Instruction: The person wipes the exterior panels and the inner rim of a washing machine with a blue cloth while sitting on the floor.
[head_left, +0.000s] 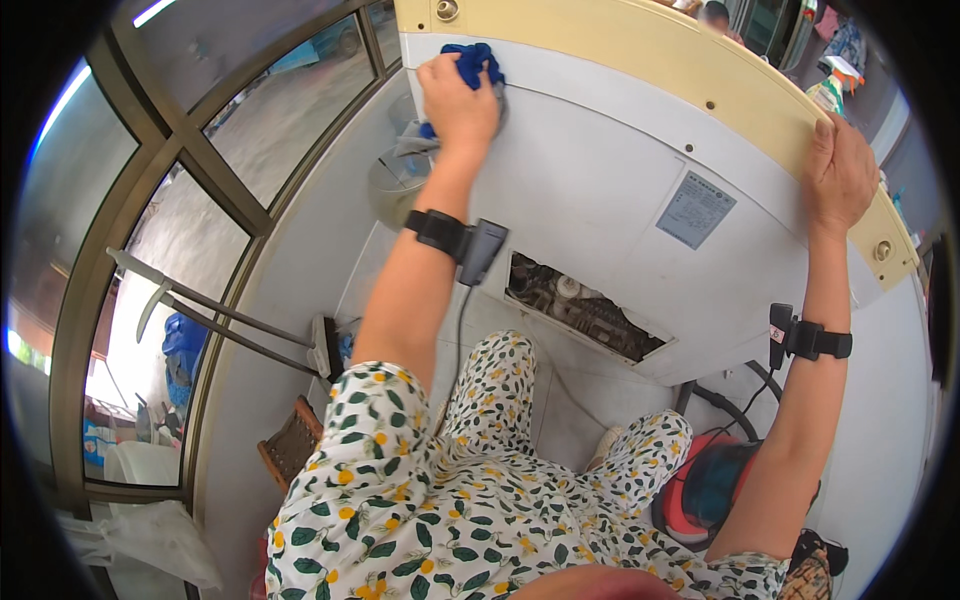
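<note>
My left hand (459, 101) is closed around a bunched blue cloth (475, 64), pressed to the upper left of a large white appliance panel (585, 180) that looks like a washing machine's back. My right hand (841, 174) rests over the cream-coloured top edge (637, 52) at the far right, fingers over the rim. Low on the panel an opening (581, 304) shows dusty parts inside. A printed label (696, 210) is stuck right of the panel's middle. Both forearms wear black straps with small devices.
Metal-framed windows (262, 217) line the left, with a broom and dustpan (326, 349) by the wall. A brown woven stool (292, 442) stands below them. At lower right is a red and dark vacuum cleaner (712, 480) with a hose. Beyond the top edge are a spray bottle (829, 86) and a person (716, 16).
</note>
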